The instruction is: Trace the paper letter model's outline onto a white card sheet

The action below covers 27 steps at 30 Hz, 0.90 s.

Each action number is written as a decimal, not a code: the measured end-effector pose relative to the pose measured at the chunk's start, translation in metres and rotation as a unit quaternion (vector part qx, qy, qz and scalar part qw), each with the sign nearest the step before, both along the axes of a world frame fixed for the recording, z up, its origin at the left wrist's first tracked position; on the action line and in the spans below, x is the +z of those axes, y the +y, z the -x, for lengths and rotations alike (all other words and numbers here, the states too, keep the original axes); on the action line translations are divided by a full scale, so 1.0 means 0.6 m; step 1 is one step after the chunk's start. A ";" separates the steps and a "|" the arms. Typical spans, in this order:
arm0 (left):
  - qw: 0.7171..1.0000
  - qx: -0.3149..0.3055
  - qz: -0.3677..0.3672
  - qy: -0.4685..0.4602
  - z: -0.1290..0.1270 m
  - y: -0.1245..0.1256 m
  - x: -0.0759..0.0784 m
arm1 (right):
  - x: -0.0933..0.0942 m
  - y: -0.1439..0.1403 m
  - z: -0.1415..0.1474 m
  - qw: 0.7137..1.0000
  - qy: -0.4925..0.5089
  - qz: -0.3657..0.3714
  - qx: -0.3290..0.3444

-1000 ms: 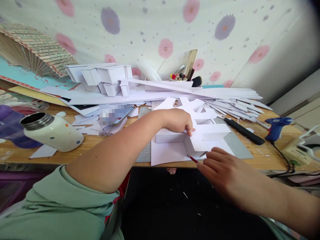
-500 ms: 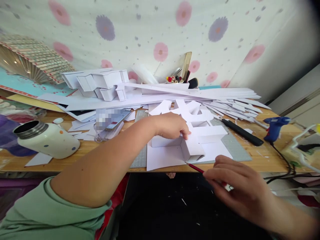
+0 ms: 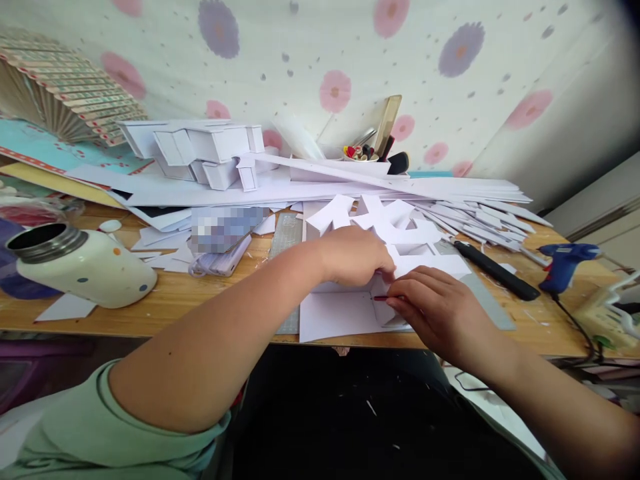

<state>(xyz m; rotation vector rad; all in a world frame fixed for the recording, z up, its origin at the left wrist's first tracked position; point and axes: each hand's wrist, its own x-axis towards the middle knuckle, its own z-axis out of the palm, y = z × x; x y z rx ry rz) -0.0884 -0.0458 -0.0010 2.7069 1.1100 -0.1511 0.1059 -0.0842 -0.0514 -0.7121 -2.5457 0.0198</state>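
A white paperboard model with block-shaped walls and openings stands on a white sheet near the table's front edge. My left hand reaches over it, fingers curled down onto the top edge of its front block. Between the closed fingers of my right hand is a slim red pencil, pointing left. Its tip is at the side wall of that front block, just below my left fingertips. Part of the block is hidden behind my right hand. A grey cutting mat lies under the sheet.
Behind stand a second white model and long white board strips. At right lie a black-handled cutter and a blue glue gun. An open spotted bottle, a phone and paper scraps are at left.
My right hand has moved up and left with the red pencil, from below the sheet's front edge to the block's side. My left hand stays on the model. The view has shifted slightly.
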 end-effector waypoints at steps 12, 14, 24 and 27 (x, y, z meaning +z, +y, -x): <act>1.000 -0.007 -0.026 -0.003 -0.003 -0.001 -0.008 | 0.001 -0.003 0.015 0.997 -0.056 -0.053 -0.007; 1.000 -0.008 -0.027 -0.010 -0.002 0.000 -0.011 | 0.002 -0.004 0.018 0.996 -0.065 -0.055 -0.003; 0.999 0.008 -0.010 -0.045 0.003 0.005 -0.023 | 0.006 -0.024 0.027 0.994 -0.095 -0.047 0.017; 0.998 0.013 0.006 -0.056 0.004 0.006 -0.024 | 0.002 -0.034 0.019 0.996 -0.082 -0.032 0.032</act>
